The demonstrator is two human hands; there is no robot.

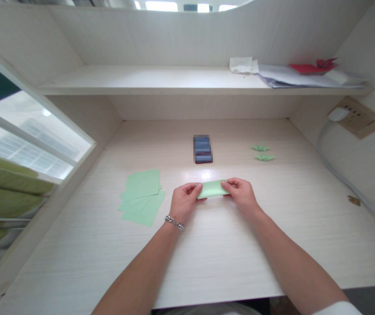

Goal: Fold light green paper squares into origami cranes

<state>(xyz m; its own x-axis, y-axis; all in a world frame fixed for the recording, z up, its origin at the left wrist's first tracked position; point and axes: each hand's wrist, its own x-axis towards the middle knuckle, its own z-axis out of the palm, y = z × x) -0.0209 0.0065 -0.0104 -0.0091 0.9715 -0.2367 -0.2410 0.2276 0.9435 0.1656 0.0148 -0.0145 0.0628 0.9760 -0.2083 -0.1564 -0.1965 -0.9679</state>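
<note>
A strip-shaped piece of green paper (211, 189), which looks folded over lengthwise, is stretched between my two hands above the desk. My left hand (185, 197) pinches its left end, thumb on top, with a chain bracelet (174, 222) round the wrist. At the other end my right hand (241, 195) grips it the same way, thumb above and fingers partly hidden beneath. Several loose sheets of green paper (143, 186) lie overlapped to the left of my hands. Two small folded green paper cranes (265, 157) sit on the desk at the back right.
Behind my hands a phone (203, 149) with a blurred screen lies on the desk (213, 262). Papers (292, 76) and a red folded paper piece (325, 64) rest on the shelf (157, 78). At right, a cable (325, 151) runs from a wall socket (361, 117). A green curtain (7, 188) hangs at left.
</note>
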